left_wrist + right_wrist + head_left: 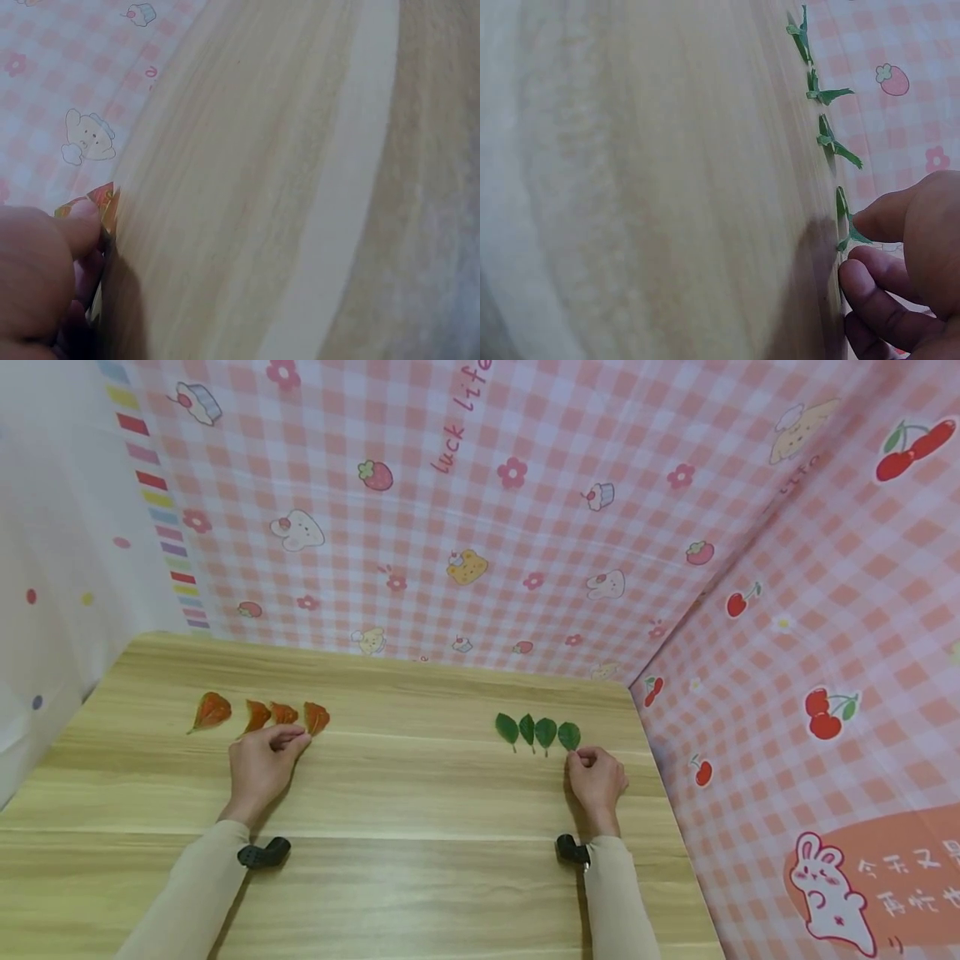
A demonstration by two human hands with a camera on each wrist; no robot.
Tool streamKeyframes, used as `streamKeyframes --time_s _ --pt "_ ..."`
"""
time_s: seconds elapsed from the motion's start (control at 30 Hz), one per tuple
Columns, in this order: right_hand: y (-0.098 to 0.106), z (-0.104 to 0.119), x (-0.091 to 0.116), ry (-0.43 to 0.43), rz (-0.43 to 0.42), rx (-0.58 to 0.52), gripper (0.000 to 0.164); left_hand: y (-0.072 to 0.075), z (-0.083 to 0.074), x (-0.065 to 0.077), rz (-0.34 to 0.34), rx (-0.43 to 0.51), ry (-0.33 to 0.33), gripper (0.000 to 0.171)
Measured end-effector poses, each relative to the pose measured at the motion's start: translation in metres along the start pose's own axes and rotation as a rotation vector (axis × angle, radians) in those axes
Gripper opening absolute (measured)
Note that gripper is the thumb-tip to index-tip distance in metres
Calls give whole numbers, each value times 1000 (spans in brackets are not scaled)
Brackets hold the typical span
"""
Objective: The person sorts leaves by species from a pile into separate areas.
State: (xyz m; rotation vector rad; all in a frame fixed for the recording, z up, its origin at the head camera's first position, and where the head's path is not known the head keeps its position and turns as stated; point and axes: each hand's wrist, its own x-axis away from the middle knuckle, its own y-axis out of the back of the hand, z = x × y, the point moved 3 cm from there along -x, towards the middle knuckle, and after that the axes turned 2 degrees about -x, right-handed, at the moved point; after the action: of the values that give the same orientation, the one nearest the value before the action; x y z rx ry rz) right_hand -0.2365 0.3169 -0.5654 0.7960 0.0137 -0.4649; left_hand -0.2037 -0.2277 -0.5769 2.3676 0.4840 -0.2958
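Thumb and fingers of my left hand [262, 768] pinch the lower end of an orange-red leaf [317, 716], the rightmost of a row on the left side. Further orange leaves lie to its left: one [283, 712] just above the knuckles, one [257, 715] partly behind the hand, and a larger one [212, 710] set apart. On the right, my right hand [598, 781] pinches the stem end of a green leaf [569, 735], last in its row. Beside it lie three more green leaves [546, 732]. In the right wrist view the thumb touches the curled green leaf [851, 225].
A light wood-grain table [420, 802] carries both rows. Behind it hangs a pink checked cloth [450, 527], with another printed cloth [750, 710] along the right edge and a white one [52, 568] at the left. Each wrist wears a small black camera [264, 853].
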Motion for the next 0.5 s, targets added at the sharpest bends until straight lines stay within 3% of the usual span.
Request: streamKeyframes --time_s 0.23,0.37,0.5 --pt "-4 -19 -4 51 -38 -51 22 5 -1 3 22 36 -1 24" --pt "5 -1 7 64 -6 -81 23 11 -1 6 67 52 9 29" --pt "8 19 19 177 -21 -130 22 18 -4 10 154 56 -11 33"
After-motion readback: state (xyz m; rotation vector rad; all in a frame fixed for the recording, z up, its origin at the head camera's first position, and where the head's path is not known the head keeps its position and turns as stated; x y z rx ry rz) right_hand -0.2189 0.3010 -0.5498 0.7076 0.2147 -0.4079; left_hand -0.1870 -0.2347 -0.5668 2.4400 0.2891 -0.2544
